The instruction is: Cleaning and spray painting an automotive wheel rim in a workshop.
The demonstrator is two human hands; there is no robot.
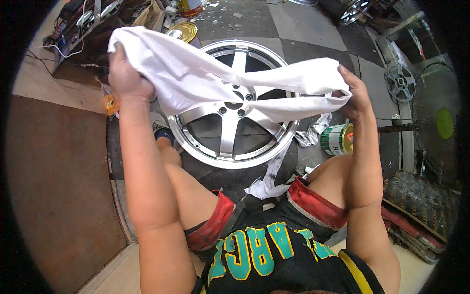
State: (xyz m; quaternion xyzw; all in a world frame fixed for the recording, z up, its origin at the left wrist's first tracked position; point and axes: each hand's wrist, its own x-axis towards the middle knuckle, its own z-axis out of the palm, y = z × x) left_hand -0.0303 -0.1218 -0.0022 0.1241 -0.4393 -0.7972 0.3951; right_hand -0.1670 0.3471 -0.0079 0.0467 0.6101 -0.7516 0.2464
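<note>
A white cloth [171,68] is spread in the air between my two hands. My left hand [128,78] is closed on its left end, with the thumb pointing up. At the other end my right hand [356,95] grips the cloth, and part of those fingers is hidden by the fabric. The cloth makes a long open loop toward the right hand. Below it a silver multi-spoke wheel rim [227,134] lies flat on the floor in front of my knees. The cloth covers part of the rim's spokes and hub.
A green and white can [334,139] lies right of the rim, near a crumpled cloth [313,131]. Another white rag [267,187] is between my legs. A gold-lidded can [183,32] stands beyond the rim. At right are a fan [443,120] and a grey wheel [401,81].
</note>
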